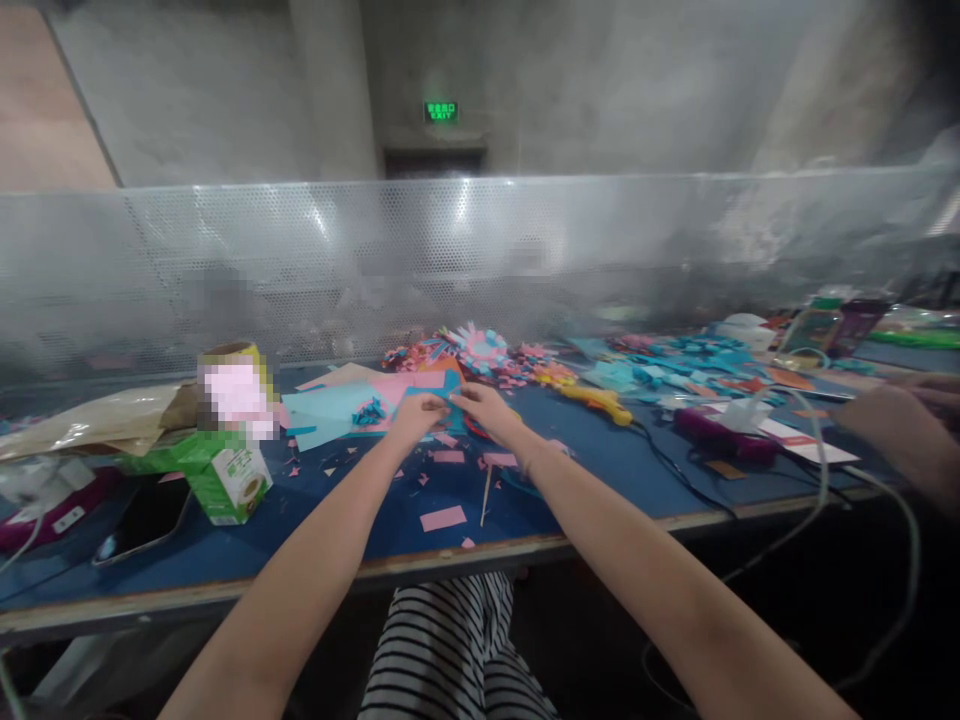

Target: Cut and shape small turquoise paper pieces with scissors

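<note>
Both of my hands meet over the middle of the blue table (570, 500). My left hand (420, 415) has its fingers pinched on a blue paper piece (448, 385). On the same piece, my right hand (484, 408) closes its fingers from the right. Light blue paper (322, 415) and pink sheets lie just left of and behind the hands. A small curled blue paper cluster (369, 412) rests on them. Pink paper rectangles (442, 518) and scraps are scattered nearer the table edge, beside a thin stick (486, 495).
Paper flowers (480, 350) are piled behind the hands. A yellow glue gun (596, 402) with a dark cord lies to the right, near a purple power strip (724, 435). Left are a green box (229, 480) and a phone (142, 520). Another person's hand (900, 420) is at far right.
</note>
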`<state>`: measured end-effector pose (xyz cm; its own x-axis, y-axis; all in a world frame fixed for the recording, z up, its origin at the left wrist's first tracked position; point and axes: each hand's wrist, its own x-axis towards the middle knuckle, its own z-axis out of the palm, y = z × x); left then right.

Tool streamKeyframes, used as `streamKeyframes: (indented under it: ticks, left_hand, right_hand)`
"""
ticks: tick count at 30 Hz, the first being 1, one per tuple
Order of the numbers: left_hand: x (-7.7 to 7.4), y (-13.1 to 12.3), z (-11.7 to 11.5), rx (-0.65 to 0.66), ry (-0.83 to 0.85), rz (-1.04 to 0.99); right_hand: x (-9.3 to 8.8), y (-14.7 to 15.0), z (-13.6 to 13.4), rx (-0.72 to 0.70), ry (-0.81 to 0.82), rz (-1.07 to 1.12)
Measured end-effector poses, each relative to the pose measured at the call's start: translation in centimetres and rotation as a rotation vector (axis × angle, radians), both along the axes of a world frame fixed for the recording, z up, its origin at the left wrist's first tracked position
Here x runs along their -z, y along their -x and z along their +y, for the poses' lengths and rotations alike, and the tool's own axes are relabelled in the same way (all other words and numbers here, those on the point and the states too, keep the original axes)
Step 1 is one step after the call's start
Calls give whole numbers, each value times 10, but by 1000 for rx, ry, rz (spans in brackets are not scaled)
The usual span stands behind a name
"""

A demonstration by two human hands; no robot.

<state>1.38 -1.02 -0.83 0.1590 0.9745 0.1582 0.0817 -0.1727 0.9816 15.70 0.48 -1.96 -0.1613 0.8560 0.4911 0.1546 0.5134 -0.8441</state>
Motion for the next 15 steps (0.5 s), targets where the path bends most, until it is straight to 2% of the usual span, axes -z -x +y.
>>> streamKeyframes:
  ticks: [8,15]
  left_hand:
    - [-1,-2,-2,11,14,47]
    - [-4,-2,-4,25,35,14]
  right_hand:
    - [-5,-1,-4,38,68,59]
    - [0,-2,3,-37,146,202]
